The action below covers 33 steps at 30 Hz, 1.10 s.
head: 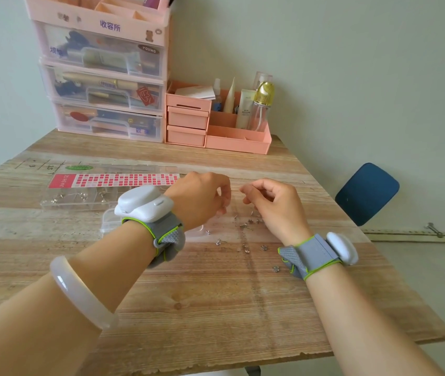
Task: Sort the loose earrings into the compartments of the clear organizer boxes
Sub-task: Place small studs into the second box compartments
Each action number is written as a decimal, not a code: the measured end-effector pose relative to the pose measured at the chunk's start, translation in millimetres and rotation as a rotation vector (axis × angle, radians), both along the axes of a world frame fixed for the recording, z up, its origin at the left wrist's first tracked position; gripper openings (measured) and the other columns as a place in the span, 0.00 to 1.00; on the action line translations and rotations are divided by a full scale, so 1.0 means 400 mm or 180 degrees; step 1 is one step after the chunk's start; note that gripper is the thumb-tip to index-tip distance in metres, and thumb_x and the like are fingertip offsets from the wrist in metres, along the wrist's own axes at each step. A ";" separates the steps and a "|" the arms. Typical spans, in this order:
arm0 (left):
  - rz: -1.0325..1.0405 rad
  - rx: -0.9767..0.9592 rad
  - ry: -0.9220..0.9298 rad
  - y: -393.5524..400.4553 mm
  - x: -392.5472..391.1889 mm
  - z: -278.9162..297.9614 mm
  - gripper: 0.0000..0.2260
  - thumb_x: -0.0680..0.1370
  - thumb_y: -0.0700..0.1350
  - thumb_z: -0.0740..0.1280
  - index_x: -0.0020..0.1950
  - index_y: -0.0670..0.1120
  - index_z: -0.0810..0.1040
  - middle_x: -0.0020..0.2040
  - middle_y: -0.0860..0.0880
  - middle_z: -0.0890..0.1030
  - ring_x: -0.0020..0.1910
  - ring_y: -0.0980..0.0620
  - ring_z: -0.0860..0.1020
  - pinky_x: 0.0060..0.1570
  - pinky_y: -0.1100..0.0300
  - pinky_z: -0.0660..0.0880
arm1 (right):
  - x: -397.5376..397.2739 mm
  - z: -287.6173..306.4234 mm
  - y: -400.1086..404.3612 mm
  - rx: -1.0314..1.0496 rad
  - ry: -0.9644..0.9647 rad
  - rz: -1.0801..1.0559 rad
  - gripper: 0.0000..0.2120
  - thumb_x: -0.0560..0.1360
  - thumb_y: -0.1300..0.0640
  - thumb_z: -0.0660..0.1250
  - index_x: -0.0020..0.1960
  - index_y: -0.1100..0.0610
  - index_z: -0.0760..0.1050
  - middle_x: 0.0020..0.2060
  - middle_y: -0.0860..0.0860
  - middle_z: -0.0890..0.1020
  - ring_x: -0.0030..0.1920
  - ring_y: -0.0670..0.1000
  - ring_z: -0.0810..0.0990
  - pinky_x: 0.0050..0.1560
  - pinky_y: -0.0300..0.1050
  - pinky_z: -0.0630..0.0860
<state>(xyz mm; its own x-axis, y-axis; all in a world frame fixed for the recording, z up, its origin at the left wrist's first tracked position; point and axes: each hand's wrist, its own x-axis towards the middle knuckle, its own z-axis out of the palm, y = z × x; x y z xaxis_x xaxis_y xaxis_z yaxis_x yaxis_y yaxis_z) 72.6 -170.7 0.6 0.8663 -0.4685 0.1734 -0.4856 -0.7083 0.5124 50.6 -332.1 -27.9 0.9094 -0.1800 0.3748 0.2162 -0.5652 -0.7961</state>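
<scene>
We are curling both the left hand (199, 196) and right hand (273, 202) above the loose earrings (248, 226); whether they are pinching 1, we cannot tell. Next, we are needing a compartment in the organizer box (80, 199).

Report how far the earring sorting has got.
Done: a few earrings already lie in the compartments of the clear organizer box under the red label.
In hand: the left hand and right hand are raised with curled fingers, fingertips close together; whether they pinch an earring is too small to tell.
Left: many loose earrings are scattered on the table between the wrists.
</scene>
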 end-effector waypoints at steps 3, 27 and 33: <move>0.0005 -0.0065 -0.0096 0.014 -0.003 -0.002 0.04 0.75 0.42 0.63 0.42 0.49 0.76 0.37 0.52 0.83 0.40 0.53 0.80 0.37 0.62 0.76 | -0.003 0.003 0.005 -0.0076 -0.0024 0.0042 0.06 0.74 0.55 0.68 0.41 0.56 0.81 0.31 0.44 0.81 0.28 0.38 0.73 0.35 0.35 0.68; -0.0011 -0.0930 -0.0222 0.082 -0.027 -0.021 0.07 0.70 0.41 0.69 0.38 0.52 0.75 0.37 0.57 0.80 0.37 0.62 0.80 0.45 0.61 0.78 | -0.043 0.027 0.055 -0.0549 0.0103 0.0644 0.04 0.70 0.56 0.73 0.41 0.47 0.81 0.35 0.44 0.82 0.34 0.42 0.74 0.37 0.32 0.70; -0.0217 -0.1130 -0.0161 0.080 -0.028 -0.019 0.11 0.70 0.38 0.71 0.40 0.52 0.72 0.39 0.56 0.79 0.39 0.64 0.79 0.40 0.70 0.75 | -0.053 0.033 0.058 -0.0507 0.0055 0.0666 0.03 0.70 0.56 0.73 0.42 0.49 0.82 0.35 0.46 0.82 0.35 0.44 0.75 0.39 0.33 0.71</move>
